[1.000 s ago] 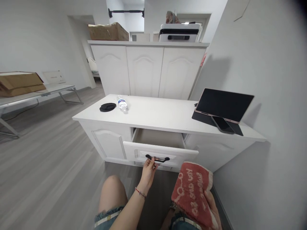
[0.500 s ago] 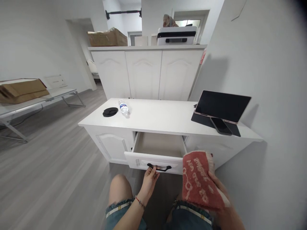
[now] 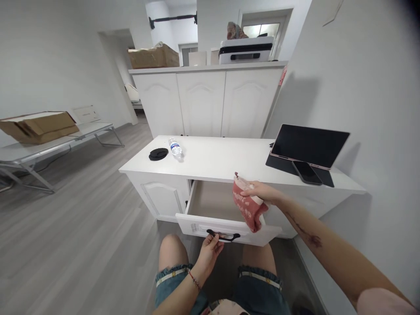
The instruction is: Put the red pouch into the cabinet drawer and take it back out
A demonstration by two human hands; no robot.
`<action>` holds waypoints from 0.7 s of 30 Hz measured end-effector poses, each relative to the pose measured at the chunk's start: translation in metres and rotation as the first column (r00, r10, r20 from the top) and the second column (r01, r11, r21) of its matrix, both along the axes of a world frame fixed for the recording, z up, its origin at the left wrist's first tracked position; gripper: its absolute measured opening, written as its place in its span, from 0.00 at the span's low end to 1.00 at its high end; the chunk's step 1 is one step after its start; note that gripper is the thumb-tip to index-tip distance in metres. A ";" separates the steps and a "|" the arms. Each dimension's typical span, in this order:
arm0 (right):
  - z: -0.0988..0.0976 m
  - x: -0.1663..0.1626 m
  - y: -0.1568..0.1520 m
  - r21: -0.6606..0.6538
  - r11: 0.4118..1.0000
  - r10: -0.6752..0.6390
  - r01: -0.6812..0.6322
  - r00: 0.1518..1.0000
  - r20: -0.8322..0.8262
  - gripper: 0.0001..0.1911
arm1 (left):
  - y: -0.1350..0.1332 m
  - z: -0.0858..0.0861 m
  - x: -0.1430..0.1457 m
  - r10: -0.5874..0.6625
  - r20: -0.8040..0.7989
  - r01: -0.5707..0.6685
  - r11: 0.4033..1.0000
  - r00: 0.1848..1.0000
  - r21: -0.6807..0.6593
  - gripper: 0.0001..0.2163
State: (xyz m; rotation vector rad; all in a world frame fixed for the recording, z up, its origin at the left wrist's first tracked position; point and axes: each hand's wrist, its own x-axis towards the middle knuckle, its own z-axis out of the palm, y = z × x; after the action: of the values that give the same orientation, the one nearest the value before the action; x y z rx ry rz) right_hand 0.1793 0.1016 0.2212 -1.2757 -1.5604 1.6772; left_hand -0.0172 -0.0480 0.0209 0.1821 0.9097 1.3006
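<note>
My left hand (image 3: pixel 211 249) grips the black handle (image 3: pixel 225 237) of a white drawer (image 3: pixel 200 225), which is pulled well out of the low white cabinet (image 3: pixel 210 159). My right hand (image 3: pixel 259 191) reaches forward over the open drawer and holds a red towel with white lettering (image 3: pixel 247 205), which hangs down into the drawer's right side. The drawer's inside looks bare where it shows.
On the cabinet top lie a clear water bottle (image 3: pixel 176 148), a black round lid (image 3: pixel 158 154), a propped tablet (image 3: pixel 310 144) and a phone (image 3: pixel 303 172). Behind stands a tall white cupboard (image 3: pixel 206 100) with a printer (image 3: pixel 246 49) and box. A folding table (image 3: pixel 49 140) stands left.
The drawer has been pulled further out by my left hand. My right hand has carried the red towel from beside my knee forward over the open drawer.
</note>
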 end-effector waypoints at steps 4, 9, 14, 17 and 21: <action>0.003 -0.034 0.031 0.254 0.922 0.212 -0.294 0.928 0.306 0.10 | -0.006 -0.004 0.001 0.018 -0.009 -0.018 1.000 1.000 0.004 0.16; -0.036 -0.084 0.041 0.460 0.714 0.207 -0.527 0.787 0.582 0.09 | -0.014 -0.011 0.002 0.047 -0.001 -0.047 0.999 0.999 0.010 0.15; -0.097 -0.111 0.016 0.378 0.433 0.331 -0.818 0.535 0.777 0.14 | -0.019 -0.017 0.001 0.025 -0.013 -0.025 1.000 1.000 0.000 0.13; -0.127 -0.124 -0.002 0.255 0.457 0.443 -0.852 0.467 0.765 0.13 | -0.020 -0.018 0.001 0.033 -0.009 -0.032 0.999 0.999 0.013 0.13; -0.155 -0.140 -0.013 0.143 0.923 0.182 -0.357 0.733 0.655 0.05 | -0.020 -0.019 0.001 0.035 -0.030 -0.034 0.999 0.999 0.026 0.13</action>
State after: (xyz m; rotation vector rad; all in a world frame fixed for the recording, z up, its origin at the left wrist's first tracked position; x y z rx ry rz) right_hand 0.0388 0.0885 0.0662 -1.6258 -2.3818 1.1667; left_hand -0.0159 -0.0683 0.0024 0.2075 0.9264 1.3450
